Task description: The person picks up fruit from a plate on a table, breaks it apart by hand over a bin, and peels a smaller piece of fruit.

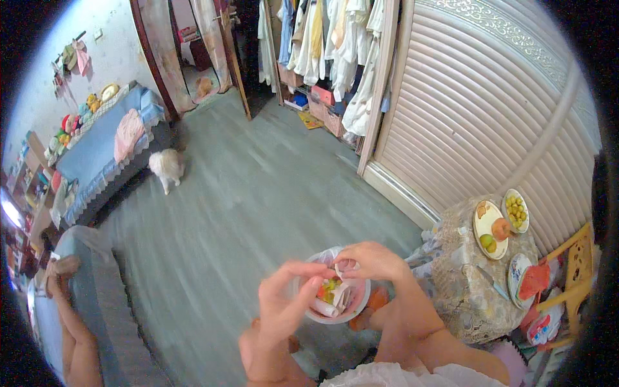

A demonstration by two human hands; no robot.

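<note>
Both of my hands hover above a small round waste bin (363,304) with a plastic liner, standing on the floor between my legs. Inside the bin lie crumpled white paper (342,296), a white roll-shaped piece (325,308) and yellow-green scraps (330,289). My left hand (295,290) has its thumb and index finger spread, with nothing visible between them. Its index fingertip comes close to my right fingers; contact cannot be made out. Bent fingers of my right hand (370,265) pinch a small whitish piece (346,269), blurred and partly hidden.
At right, a lace-covered table (454,295) bears a plate of fruit (489,222), a bowl of green fruit (516,213), a knife (493,284) and a watermelon slice (533,281). A white furry animal (167,167) stands near the blue sofa (96,159). Another person's legs (72,324) rest at left.
</note>
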